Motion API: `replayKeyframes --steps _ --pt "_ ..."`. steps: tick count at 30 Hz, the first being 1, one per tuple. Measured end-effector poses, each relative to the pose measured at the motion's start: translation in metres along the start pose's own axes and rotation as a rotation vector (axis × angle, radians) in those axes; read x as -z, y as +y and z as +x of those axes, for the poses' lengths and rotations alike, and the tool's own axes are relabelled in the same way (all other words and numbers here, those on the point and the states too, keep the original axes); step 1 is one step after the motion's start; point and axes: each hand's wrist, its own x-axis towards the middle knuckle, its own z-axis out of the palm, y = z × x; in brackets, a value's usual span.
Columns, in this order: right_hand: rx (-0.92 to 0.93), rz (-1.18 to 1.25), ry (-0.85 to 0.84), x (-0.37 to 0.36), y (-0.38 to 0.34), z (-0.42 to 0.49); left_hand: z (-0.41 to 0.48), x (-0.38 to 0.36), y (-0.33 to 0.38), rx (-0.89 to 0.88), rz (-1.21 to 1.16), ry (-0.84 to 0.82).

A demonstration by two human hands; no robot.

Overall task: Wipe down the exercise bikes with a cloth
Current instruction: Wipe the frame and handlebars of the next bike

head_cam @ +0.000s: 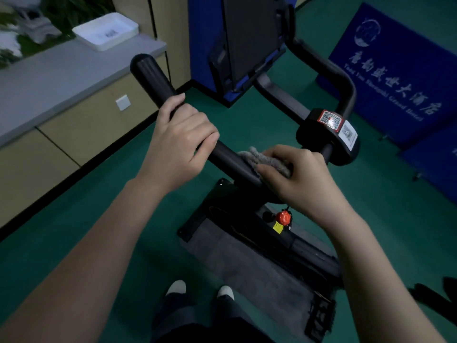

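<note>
One green floor (pixel 118 194) spreads under everything, and one long grey-topped counter (pixel 61 70) runs along the wall far out to the left of the left hand. One exercise bike (pixel 309 246) stands directly below and ahead of both hands, its single dark console (pixel 252 33) rising well beyond them. Two blue panels (pixel 395 78) lean to the right of the right hand, the nearer one only partly in view. One grey mat (pixel 247 263) lies under the bike, below the right hand. One white tray (pixel 106 30) sits on the counter, far beyond the left hand. The left hand (pixel 178 142) is wrapped round the black handlebar (pixel 153 78), fingers curled over it. The right hand (pixel 301 179), just beside it on the same bar, grips one grey cloth (pixel 262 158) bunched against the bar between the two hands. Two shoe tips (pixel 176 287) show below the forearms. One red knob (pixel 283 217) sits just under the right hand, and two code stickers (pixel 330 119) lie just beyond it
</note>
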Motion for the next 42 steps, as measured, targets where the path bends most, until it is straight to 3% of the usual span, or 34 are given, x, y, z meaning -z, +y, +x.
replayKeyframes --steps 3,5,9,12,21,29,34,38,42 --pt "0.008 0.0 0.25 -0.011 0.0 -0.02 0.0 0.0 -0.001 -0.027 -0.004 0.002" --pt "-0.032 0.026 0.512 -0.023 0.002 -0.039 0.0 -0.001 -0.003 -0.041 -0.013 0.005" --pt "-0.259 0.179 1.095 -0.061 -0.002 -0.074 0.0 -0.003 -0.006 -0.054 -0.031 0.019" --pt "-0.45 0.39 1.29 -0.091 -0.013 -0.068 0.0 -0.004 -0.007 -0.069 -0.014 0.028" --pt "-0.586 0.595 1.467 -0.149 -0.06 -0.019 0.0 -0.009 -0.012 -0.121 0.006 0.065" --pt "-0.559 0.752 1.434 -0.179 -0.09 0.016 0.001 -0.005 -0.019 -0.183 0.039 0.023" --pt "-0.614 0.841 1.342 -0.18 -0.086 0.006 0.001 -0.004 -0.02 -0.197 0.045 0.018" --pt "-0.682 1.223 1.198 -0.181 -0.085 -0.002 0.001 -0.004 -0.019 -0.189 0.048 0.019" --pt "-0.607 1.452 1.033 -0.175 -0.083 0.003 0.0 -0.005 -0.019 -0.19 0.042 0.018"
